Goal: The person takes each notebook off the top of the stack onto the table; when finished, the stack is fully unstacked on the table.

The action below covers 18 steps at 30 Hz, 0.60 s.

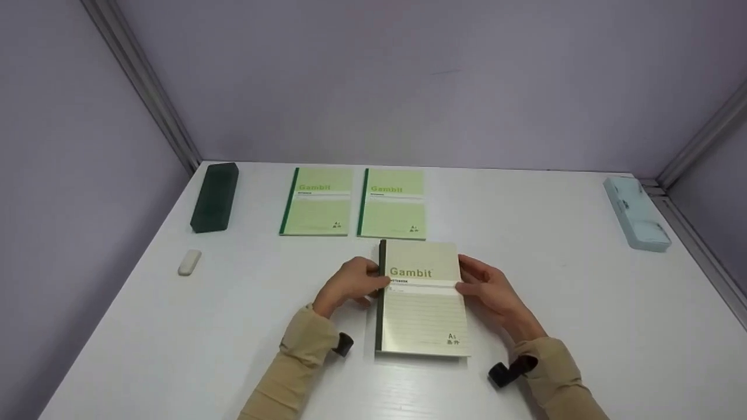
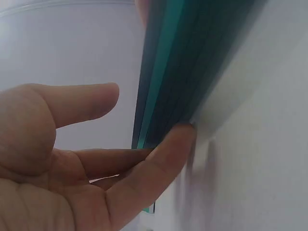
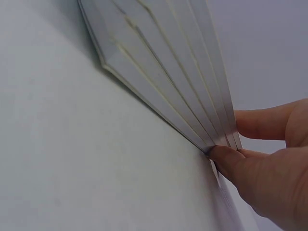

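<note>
Both hands on the stack of notebooks (image 1: 423, 318), lower centre of my head feed, pale green cover up, "Gambit" printed across it, dark spine toward the left of the frame. Right hand (image 1: 493, 291) pinches the stack's right edge: thumb on top, fingers below, narrow grip. I get several layers in the right wrist view, page edges slightly fanned toward the top of that frame. Left hand (image 1: 352, 280) is at the spine side; from the left wrist view I read fingertips touching low on the spine, thumb spread wide and apart from it. Shadow under the near edge; whether the whole stack is off the table (image 1: 572, 268) I can't tell.

Just above the stack, upper centre: two more green notebooks side by side, the left notebook (image 1: 318, 213) and the right notebook (image 1: 394, 216), narrow gap between, both flat, spines left. Upper left: dark green case (image 1: 215, 198), lying lengthwise, with a small white block (image 1: 189, 262) below it, probably an eraser. Upper right, near the table corner: light blue case (image 1: 637, 214), tilted in frame. Tan sleeves (image 1: 557, 370) come in from the bottom edge, black wrist camera (image 1: 508, 372) at the right cuff, another at the left. Grey-lilac wall (image 1: 373, 87) fills the top.
</note>
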Tool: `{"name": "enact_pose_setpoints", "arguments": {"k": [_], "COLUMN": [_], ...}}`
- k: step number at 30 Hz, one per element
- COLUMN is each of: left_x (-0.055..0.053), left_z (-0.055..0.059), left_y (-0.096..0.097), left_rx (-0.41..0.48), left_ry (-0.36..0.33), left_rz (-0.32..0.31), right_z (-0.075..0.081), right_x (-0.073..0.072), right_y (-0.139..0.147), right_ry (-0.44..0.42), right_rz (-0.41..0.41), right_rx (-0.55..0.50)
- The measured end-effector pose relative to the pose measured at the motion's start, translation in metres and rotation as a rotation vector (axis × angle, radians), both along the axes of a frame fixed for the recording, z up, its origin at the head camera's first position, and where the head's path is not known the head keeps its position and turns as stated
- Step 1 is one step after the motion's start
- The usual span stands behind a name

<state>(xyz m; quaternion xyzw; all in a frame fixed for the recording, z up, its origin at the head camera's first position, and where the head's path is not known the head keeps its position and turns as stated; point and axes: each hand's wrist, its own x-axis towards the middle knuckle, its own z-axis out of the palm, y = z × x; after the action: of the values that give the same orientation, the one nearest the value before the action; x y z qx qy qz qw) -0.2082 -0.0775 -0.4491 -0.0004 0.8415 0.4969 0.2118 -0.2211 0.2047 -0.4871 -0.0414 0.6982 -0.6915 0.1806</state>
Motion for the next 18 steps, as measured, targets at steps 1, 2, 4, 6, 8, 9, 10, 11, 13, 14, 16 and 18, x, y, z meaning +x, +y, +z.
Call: {"name": "enact_pose_setpoints", "arguments": {"k": [1, 2, 4, 6, 8, 9, 10, 11, 13, 14, 16, 18], "left_x": [0.002, 0.003, 0.005, 0.007, 0.008, 0.009, 0.009, 0.009, 0.01, 0.009, 0.009, 0.009], "left_z": [-0.002, -0.003, -0.006, -0.009, -0.011, -0.012, -0.013, -0.014, -0.014, -0.015, -0.015, -0.015], "left_y": [0.0, 0.0, 0.001, 0.001, 0.002, 0.002, 0.003, 0.003, 0.003, 0.003, 0.004, 0.004], "left_rx": [0.028, 0.05, 0.089, 0.107, 0.111, 0.114, 0.113, 0.111, 0.114, 0.114, 0.118, 0.118], "left_ry": [-0.001, 0.0, 0.004, 0.012, 0.024, 0.029, 0.03, 0.033, 0.038, 0.041, 0.046, 0.053], "left_rz": [-0.007, -0.01, -0.006, 0.001, 0.01, 0.017, 0.024, 0.033, 0.047, 0.053, 0.062, 0.069], "right_z": [0.0, -0.001, -0.002, -0.002, -0.003, -0.003, -0.003, -0.003, -0.002, -0.002, -0.001, 0.0], "right_x": [0.0, 0.001, 0.002, 0.003, 0.004, 0.004, 0.004, 0.004, 0.004, 0.003, 0.002, 0.001], "right_y": [0.0, 0.0, 0.0, 0.0, -0.001, -0.001, -0.001, -0.001, -0.001, -0.001, -0.001, -0.001], "right_ry": [0.001, -0.001, -0.004, -0.007, -0.01, -0.011, -0.011, -0.011, -0.01, -0.009, -0.005, -0.001], "right_rz": [0.0, -0.003, -0.009, -0.014, -0.015, -0.015, -0.015, -0.013, -0.008, -0.005, -0.001, 0.004], "right_rx": [0.003, 0.003, 0.007, 0.015, 0.023, 0.028, 0.026, 0.024, 0.021, 0.02, 0.013, 0.018]}}
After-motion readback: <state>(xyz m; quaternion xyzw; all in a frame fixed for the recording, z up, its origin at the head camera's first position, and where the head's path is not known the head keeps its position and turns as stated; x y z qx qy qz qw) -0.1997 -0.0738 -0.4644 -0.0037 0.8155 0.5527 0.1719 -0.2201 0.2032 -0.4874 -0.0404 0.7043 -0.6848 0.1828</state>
